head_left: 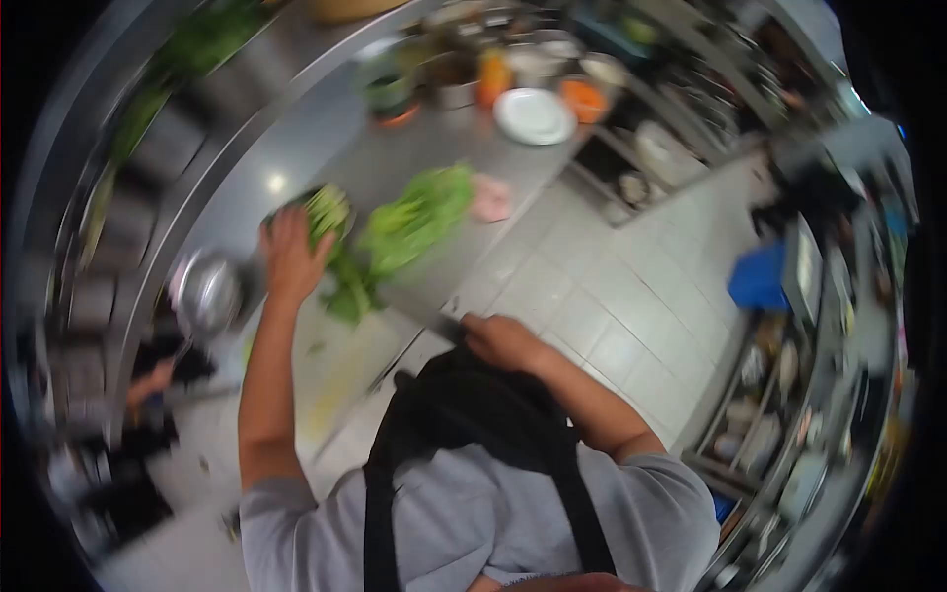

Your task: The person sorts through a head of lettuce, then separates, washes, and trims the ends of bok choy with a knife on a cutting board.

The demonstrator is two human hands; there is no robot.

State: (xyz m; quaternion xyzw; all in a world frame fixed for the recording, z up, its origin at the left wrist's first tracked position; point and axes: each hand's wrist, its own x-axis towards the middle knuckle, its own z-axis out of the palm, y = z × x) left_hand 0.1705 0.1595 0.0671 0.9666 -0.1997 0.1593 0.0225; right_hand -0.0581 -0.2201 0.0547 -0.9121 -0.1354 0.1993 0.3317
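My left hand (291,252) has its fingers spread and lies against a bunch of leafy greens (328,212). Darker leaves (350,291) trail from that bunch over a pale cutting board (330,370). Close to my waist, my right hand (498,340) is closed around the handle of a knife. The knife blade (422,308) points left towards the board and the leaves, its edges blurred. A larger light-green head of leafy vegetable (419,222) lies beyond the blade, with a pinkish cloth or piece (490,197) beside it.
A metal bowl (209,291) stands left of my left forearm. Farther along the steel counter are a white plate (535,116), an orange-filled container (583,101) and several pots. Shelving (769,395) lines the right side. Another person's arm (153,380) shows at left.
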